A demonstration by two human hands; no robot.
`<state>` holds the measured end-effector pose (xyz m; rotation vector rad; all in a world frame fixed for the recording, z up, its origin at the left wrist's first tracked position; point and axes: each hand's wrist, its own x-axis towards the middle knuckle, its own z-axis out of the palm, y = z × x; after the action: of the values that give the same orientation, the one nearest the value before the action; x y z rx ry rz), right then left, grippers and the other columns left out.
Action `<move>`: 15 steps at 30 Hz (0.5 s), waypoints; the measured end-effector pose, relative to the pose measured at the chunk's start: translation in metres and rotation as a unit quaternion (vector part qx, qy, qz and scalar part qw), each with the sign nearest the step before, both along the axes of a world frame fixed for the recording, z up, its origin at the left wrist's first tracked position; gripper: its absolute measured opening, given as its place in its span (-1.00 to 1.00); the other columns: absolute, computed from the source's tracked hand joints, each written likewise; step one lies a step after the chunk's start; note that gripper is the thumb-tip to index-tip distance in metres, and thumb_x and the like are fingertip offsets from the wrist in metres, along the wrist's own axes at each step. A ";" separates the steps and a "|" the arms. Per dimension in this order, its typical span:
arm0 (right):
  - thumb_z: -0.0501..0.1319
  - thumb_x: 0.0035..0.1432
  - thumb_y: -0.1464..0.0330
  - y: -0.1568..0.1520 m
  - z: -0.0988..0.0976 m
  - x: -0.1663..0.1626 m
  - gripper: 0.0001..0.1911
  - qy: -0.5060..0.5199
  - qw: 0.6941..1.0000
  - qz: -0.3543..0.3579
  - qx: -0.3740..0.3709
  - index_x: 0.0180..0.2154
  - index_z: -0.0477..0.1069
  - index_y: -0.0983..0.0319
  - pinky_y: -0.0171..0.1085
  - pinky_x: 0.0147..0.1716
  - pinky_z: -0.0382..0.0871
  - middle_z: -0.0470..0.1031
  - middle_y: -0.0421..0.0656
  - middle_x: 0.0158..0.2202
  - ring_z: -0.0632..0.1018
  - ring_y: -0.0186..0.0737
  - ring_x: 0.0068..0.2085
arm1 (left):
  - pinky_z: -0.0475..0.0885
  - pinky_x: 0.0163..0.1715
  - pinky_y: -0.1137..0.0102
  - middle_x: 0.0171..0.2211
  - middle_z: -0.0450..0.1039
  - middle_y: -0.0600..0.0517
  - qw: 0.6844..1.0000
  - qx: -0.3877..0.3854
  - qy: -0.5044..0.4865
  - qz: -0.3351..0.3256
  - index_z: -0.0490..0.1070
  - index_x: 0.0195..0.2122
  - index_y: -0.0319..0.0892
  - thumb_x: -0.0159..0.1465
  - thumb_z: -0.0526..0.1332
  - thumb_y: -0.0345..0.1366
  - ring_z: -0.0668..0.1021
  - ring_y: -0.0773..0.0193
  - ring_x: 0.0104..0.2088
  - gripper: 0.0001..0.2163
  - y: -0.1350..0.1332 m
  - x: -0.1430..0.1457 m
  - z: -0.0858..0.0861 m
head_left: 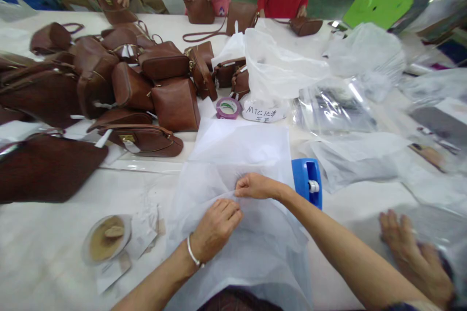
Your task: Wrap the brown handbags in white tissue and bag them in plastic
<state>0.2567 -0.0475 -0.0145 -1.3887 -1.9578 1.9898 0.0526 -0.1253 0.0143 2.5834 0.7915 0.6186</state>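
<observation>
A thin, see-through white bag (248, 248) lies spread in front of me, its near part loose and wrinkled. My left hand (219, 226), with a bracelet at the wrist, is closed on a fold of it. Just above and to the right, my right hand (257, 186) pinches the same material between bent fingers. At the bottom edge a dark brown thing (239, 300) shows in part; I cannot make out what it is. Beyond the white bag sit a roll of purple tape (228, 107) and a white bundle with handwriting (264, 111).
Many brown handbags (175, 104) pile up on the left. A small bowl (106, 239) stands near left, a blue tape dispenser (307, 182) right. Clear plastic bags (333, 107) lie farther right. Another person's hand (416, 255) rests at lower right; several people handle handbags across the table.
</observation>
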 end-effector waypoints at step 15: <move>0.40 -0.07 -0.01 -0.088 0.041 0.078 -0.08 0.088 0.965 -0.248 -0.016 0.26 0.20 0.15 -0.05 0.07 0.34 0.44 0.03 0.14 0.47 0.01 0.12 | -0.09 0.35 -0.01 0.28 0.27 -0.03 0.990 0.087 0.114 -0.006 0.19 0.27 -0.06 0.33 0.22 -0.05 0.22 0.08 0.32 -0.47 -0.009 -0.013 -0.071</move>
<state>0.3348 -0.1358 0.0270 -1.4648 -1.3400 1.8340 0.0400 -0.1341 -0.0562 2.8536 0.8234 0.4080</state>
